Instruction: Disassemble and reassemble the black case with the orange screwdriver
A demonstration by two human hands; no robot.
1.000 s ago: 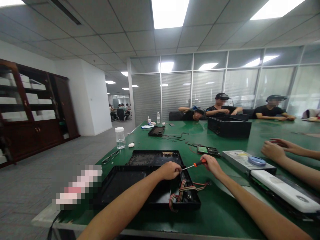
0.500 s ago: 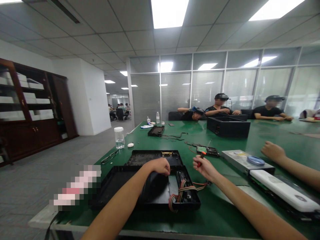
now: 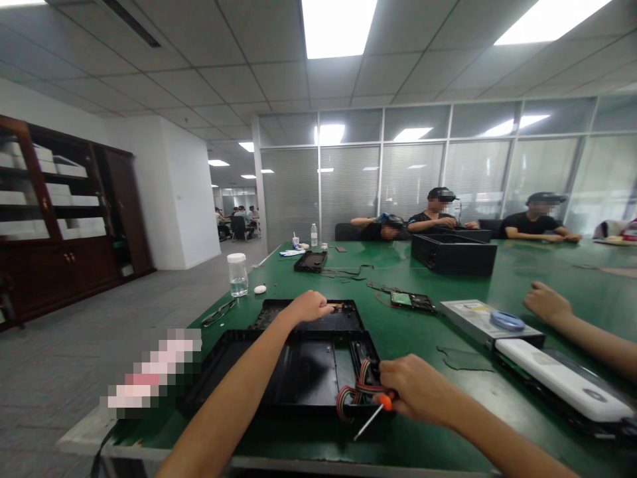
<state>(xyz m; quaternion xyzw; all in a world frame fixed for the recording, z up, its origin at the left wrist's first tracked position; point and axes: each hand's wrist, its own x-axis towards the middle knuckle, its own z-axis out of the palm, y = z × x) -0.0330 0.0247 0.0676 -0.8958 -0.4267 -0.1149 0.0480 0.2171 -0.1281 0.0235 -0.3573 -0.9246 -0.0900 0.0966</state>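
Note:
An opened black device case (image 3: 303, 372) lies on the green table (image 3: 428, 425) right in front of me, with a striped ribbon cable (image 3: 354, 393) at its near right corner. A second black tray (image 3: 348, 320) lies just behind it. My left hand (image 3: 309, 307) reaches over to that rear tray, fingers curled and pinched above its edge; what they hold, if anything, is too small to see. My right hand (image 3: 417, 393) is closed round a small orange-handled screwdriver (image 3: 374, 410), its shaft pointing down toward the table's near edge beside the cable.
To the right lie a grey drive (image 3: 478, 320) with a blue disc on it and a long white device (image 3: 562, 382); another person's fist (image 3: 547, 304) rests there. A circuit board (image 3: 414, 301), a glass jar (image 3: 237, 275) and a black box (image 3: 454, 253) stand farther back. Three people sit at the far side.
My left hand moved forward from the near case to the rear tray. My right hand came back toward me with the screwdriver, down to the ribbon cable corner.

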